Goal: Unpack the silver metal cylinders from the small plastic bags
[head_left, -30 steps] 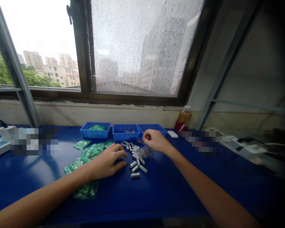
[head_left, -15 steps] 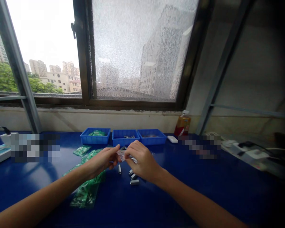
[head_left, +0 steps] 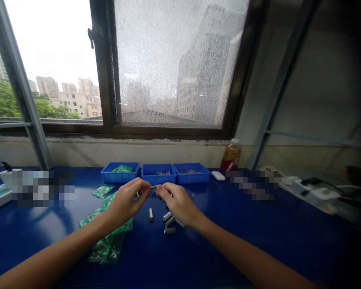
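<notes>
In front of the blue bins my left hand point(head_left: 130, 200) pinches one end of a small, thin greyish piece point(head_left: 153, 187), seen edge-on. My right hand point(head_left: 178, 201) is closed too, its thumb and fingertips pressed together at the piece's other end. What exactly the piece is cannot be made out. Below the hands one short silver metal cylinder point(head_left: 151, 214) stands apart, and several more metal cylinders point(head_left: 169, 230) lie close together under my right hand, partly covered by it. Green printed plastic packets point(head_left: 106, 245) lie spread beneath my left wrist and forearm.
Along the wall stand three blue bins: the left bin point(head_left: 119, 176) with green packets, the middle bin point(head_left: 156, 179) with metal pieces, the right bin point(head_left: 195, 178) with flat clear material. A drink bottle point(head_left: 231, 155), a white case point(head_left: 218, 176) and a power strip point(head_left: 321, 195) are further right.
My left hand has closed its fingers and turned inward. The clear plastic between my hands has gone from sight; a thin greyish piece shows there now. My right hand has shifted slightly.
</notes>
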`<action>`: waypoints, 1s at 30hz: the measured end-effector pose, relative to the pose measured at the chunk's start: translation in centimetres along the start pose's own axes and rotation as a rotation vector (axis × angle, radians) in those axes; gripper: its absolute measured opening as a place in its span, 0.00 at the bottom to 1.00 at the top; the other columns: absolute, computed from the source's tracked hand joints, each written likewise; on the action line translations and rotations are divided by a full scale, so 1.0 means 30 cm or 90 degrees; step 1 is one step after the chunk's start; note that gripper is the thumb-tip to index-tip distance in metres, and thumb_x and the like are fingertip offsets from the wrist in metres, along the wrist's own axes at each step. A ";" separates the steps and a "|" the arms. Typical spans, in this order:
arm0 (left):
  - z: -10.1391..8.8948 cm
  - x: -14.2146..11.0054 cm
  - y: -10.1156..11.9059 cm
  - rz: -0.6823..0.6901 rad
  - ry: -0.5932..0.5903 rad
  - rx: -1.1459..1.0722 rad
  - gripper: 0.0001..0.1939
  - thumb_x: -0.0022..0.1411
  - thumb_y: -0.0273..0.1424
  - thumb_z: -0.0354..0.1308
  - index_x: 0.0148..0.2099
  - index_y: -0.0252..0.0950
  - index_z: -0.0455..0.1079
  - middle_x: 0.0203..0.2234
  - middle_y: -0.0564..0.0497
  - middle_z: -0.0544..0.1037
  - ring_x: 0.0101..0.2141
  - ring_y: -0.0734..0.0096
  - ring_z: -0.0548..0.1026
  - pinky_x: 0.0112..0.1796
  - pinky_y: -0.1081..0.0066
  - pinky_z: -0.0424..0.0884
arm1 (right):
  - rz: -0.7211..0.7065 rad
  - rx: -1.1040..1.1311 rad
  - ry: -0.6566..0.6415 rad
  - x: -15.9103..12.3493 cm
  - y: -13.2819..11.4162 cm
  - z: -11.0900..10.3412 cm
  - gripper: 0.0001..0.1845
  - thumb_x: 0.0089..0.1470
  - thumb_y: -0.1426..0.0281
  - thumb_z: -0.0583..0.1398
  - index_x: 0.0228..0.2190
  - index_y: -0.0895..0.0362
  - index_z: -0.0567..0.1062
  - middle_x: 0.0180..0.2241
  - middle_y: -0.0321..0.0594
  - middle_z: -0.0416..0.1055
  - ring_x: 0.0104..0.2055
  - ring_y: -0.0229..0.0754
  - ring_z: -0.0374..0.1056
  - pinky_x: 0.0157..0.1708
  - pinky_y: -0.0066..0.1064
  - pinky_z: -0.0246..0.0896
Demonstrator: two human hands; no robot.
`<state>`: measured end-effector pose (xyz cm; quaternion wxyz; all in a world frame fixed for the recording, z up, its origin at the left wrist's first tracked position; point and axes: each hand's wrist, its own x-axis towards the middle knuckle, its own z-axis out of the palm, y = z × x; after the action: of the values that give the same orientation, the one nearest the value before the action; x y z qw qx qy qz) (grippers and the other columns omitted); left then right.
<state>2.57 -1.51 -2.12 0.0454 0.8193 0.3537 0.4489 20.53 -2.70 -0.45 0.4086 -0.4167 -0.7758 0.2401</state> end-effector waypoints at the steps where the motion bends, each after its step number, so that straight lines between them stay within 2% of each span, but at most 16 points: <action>1: -0.005 -0.003 -0.001 0.055 0.004 0.042 0.05 0.61 0.29 0.50 0.37 0.35 0.67 0.28 0.51 0.69 0.29 0.74 0.67 0.31 0.74 0.64 | 0.071 0.073 -0.006 0.006 0.007 0.007 0.22 0.57 0.56 0.46 0.24 0.59 0.68 0.19 0.33 0.59 0.22 0.35 0.56 0.23 0.28 0.51; 4: -0.013 -0.006 0.002 0.167 -0.008 0.112 0.05 0.61 0.26 0.50 0.38 0.36 0.67 0.32 0.49 0.70 0.34 0.71 0.67 0.35 0.71 0.65 | 0.196 0.219 -0.013 0.019 0.028 0.030 0.21 0.56 0.56 0.47 0.20 0.58 0.63 0.16 0.30 0.55 0.18 0.32 0.52 0.19 0.25 0.46; 7: -0.012 -0.005 0.007 0.186 -0.045 0.131 0.06 0.61 0.25 0.49 0.38 0.37 0.67 0.34 0.48 0.69 0.35 0.70 0.67 0.37 0.69 0.65 | 0.200 0.227 -0.035 0.019 0.040 0.045 0.18 0.55 0.60 0.49 0.18 0.57 0.60 0.15 0.29 0.54 0.17 0.30 0.51 0.18 0.24 0.45; 12: -0.007 0.002 0.017 0.080 -0.079 0.042 0.07 0.59 0.29 0.52 0.41 0.37 0.66 0.38 0.47 0.66 0.40 0.67 0.66 0.41 0.67 0.65 | 0.169 0.212 -0.008 0.022 0.059 0.049 0.15 0.55 0.64 0.49 0.21 0.57 0.60 0.14 0.28 0.55 0.16 0.31 0.52 0.17 0.24 0.46; 14: -0.006 0.005 0.026 -0.021 -0.095 -0.031 0.10 0.58 0.32 0.54 0.43 0.37 0.65 0.39 0.47 0.66 0.41 0.66 0.66 0.40 0.67 0.65 | 0.142 0.198 0.017 0.027 0.070 0.047 0.14 0.55 0.64 0.50 0.22 0.57 0.61 0.14 0.28 0.55 0.16 0.31 0.52 0.18 0.24 0.47; 17: -0.002 0.009 0.044 -0.229 -0.103 -0.202 0.18 0.58 0.39 0.52 0.49 0.36 0.60 0.40 0.46 0.67 0.39 0.67 0.68 0.35 0.69 0.67 | 0.085 0.145 0.065 0.030 0.073 0.038 0.14 0.55 0.62 0.50 0.22 0.56 0.62 0.15 0.29 0.57 0.17 0.32 0.54 0.19 0.24 0.49; 19: 0.005 0.009 0.056 -0.313 -0.131 -0.315 0.19 0.59 0.42 0.51 0.48 0.34 0.59 0.37 0.48 0.68 0.35 0.69 0.68 0.32 0.71 0.66 | 0.052 0.102 0.092 0.026 0.063 0.031 0.15 0.56 0.61 0.50 0.22 0.56 0.63 0.16 0.30 0.59 0.18 0.32 0.55 0.20 0.25 0.50; 22: 0.015 0.008 0.065 -0.315 -0.186 -0.377 0.17 0.58 0.43 0.51 0.36 0.32 0.63 0.25 0.53 0.67 0.26 0.75 0.66 0.28 0.74 0.64 | 0.016 0.062 0.084 0.014 0.036 0.025 0.14 0.56 0.63 0.50 0.23 0.57 0.64 0.17 0.31 0.61 0.20 0.32 0.57 0.21 0.24 0.50; 24: 0.018 0.007 0.060 -0.291 -0.181 -0.365 0.17 0.58 0.42 0.51 0.29 0.32 0.62 0.21 0.55 0.64 0.23 0.77 0.63 0.26 0.76 0.62 | 0.000 0.053 0.045 0.006 0.022 0.024 0.12 0.56 0.64 0.51 0.25 0.57 0.65 0.18 0.31 0.62 0.20 0.32 0.58 0.21 0.24 0.51; 27: 0.015 0.009 0.041 -0.267 -0.153 -0.330 0.16 0.59 0.41 0.51 0.28 0.32 0.62 0.20 0.55 0.64 0.22 0.78 0.62 0.25 0.76 0.60 | -0.021 0.007 -0.010 -0.002 0.015 0.026 0.12 0.56 0.66 0.50 0.26 0.58 0.67 0.19 0.32 0.63 0.21 0.33 0.59 0.22 0.25 0.50; 30: 0.008 0.009 0.020 -0.235 -0.161 -0.271 0.15 0.59 0.40 0.51 0.31 0.32 0.64 0.21 0.55 0.64 0.23 0.77 0.62 0.25 0.76 0.59 | -0.056 -0.081 -0.036 -0.006 0.020 0.023 0.12 0.57 0.68 0.50 0.24 0.58 0.67 0.20 0.33 0.64 0.22 0.33 0.60 0.24 0.25 0.50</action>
<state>3.17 -1.72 -1.83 0.3402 0.7627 0.3862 0.3917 20.28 -2.53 -1.33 0.3695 -0.4002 -0.8183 0.1837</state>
